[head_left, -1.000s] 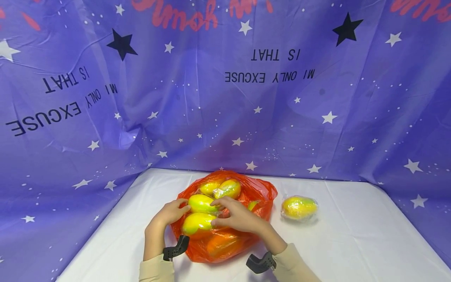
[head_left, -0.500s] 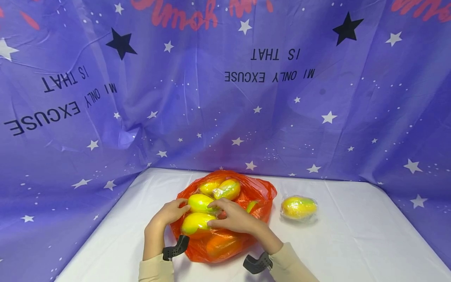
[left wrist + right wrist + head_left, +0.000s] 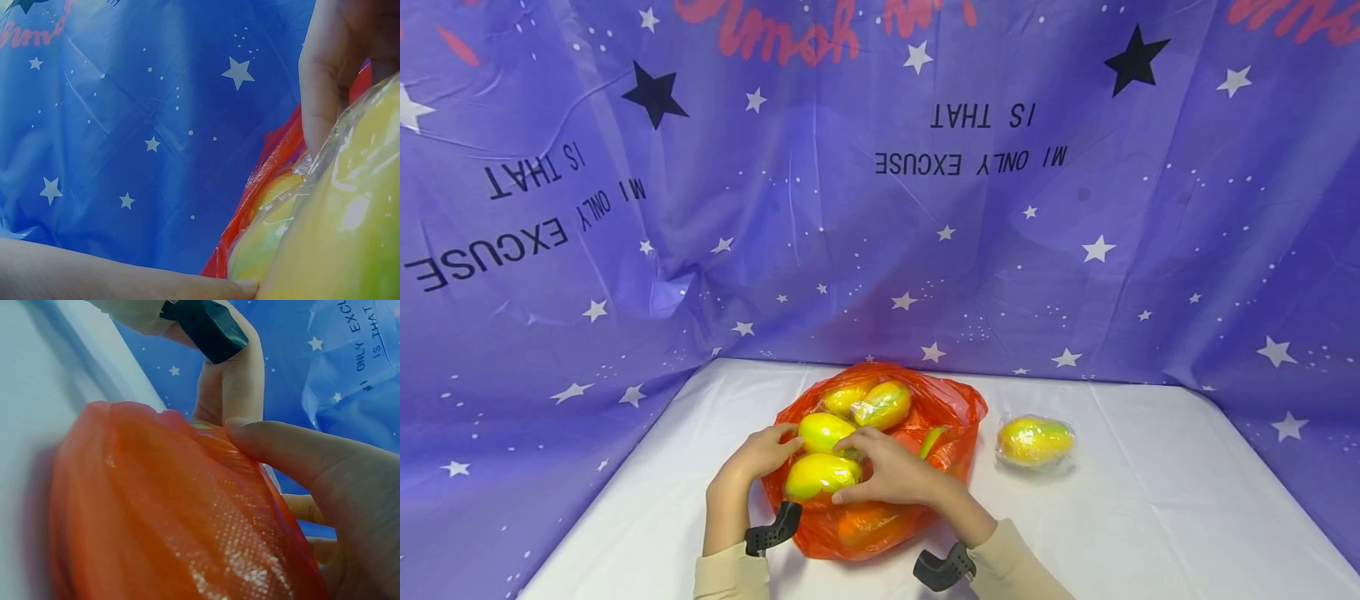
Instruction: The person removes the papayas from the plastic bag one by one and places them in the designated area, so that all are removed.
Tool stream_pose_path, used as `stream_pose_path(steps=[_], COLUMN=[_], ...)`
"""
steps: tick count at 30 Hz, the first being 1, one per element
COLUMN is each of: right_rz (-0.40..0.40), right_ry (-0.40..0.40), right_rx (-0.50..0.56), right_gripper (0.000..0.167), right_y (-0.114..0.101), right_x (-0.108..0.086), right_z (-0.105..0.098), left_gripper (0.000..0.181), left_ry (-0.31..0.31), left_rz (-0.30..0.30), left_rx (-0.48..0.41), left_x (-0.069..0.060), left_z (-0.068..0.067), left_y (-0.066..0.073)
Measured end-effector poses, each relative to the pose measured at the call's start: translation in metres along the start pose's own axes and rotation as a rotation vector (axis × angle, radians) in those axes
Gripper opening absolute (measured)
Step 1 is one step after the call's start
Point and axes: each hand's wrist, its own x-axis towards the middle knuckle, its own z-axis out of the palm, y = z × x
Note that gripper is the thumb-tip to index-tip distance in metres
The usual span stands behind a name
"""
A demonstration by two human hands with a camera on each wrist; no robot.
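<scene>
A translucent red plastic bag (image 3: 951, 406) lies spread on the table with several plastic-wrapped yellow-green mangoes inside. My left hand (image 3: 760, 454) is at the bag's left edge, its fingertips touching the upper-left mango (image 3: 822, 432). In the left wrist view, the straight thumb (image 3: 156, 282) meets a wrapped mango (image 3: 350, 206). My right hand (image 3: 895, 471) reaches over the front mango (image 3: 820, 477) from the right, thumb and fingers spread apart. In the right wrist view, its thumb (image 3: 281, 442) rests along the top of the red bag (image 3: 169, 506).
One more wrapped mango (image 3: 1036, 442) lies on the white table (image 3: 1135, 500), to the right of the bag. A purple curtain (image 3: 1000, 275) with stars and lettering hangs behind the table and at both sides. Black mounts are on both wrists.
My right hand has shifted a little left across the mangoes, its thumb now lower, by the front mango. My left hand has hardly moved.
</scene>
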Motion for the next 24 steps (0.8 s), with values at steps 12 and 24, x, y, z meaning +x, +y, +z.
stream_pose_path(steps=[12,24], right_rz=[0.000,0.014], right_ry=[0.023,0.054], right_rx=[0.028,0.081], right_gripper=[0.057,0.048], right_y=[0.0010,0.0009], right_x=[-0.0001,-0.0006], right_z=[0.0031,0.0046], left_gripper=[0.044,0.044], left_ry=[0.002,-0.001], left_rz=[0.004,0.008], left_rx=[0.001,0.006], left_x=[0.0003,-0.0001], left_z=[0.0004,0.0003], left_y=[-0.0010,-0.0004])
